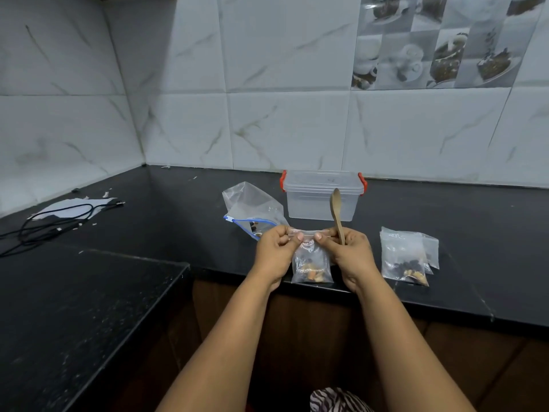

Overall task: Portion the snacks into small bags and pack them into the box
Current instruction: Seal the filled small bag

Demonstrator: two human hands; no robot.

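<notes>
Head camera: a small clear plastic bag with snacks (312, 263) is pinched at its top strip by the left hand (274, 251) and the right hand (350, 254), which also holds a wooden spoon (337, 212). A clear plastic box with red clips (322, 193) is seen at 12 o'clock.

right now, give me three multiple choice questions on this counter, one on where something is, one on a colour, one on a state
1. Where does the clear box stand?
A. against the tiled wall, behind the hands
B. on the lower counter at left
C. beside the black cable

2. What colour are the box's latches?
A. blue
B. red-orange
C. green

3. How is the small snack bag held?
A. lying flat, untouched
B. left hand only
C. both hands pinch its top strip

Answers: 1 A, the box sits at the counter's back edge. 2 B, a red-orange clip shows at each end. 3 C, the left hand and right hand pinch the strip, the right also holding a wooden spoon.
</notes>
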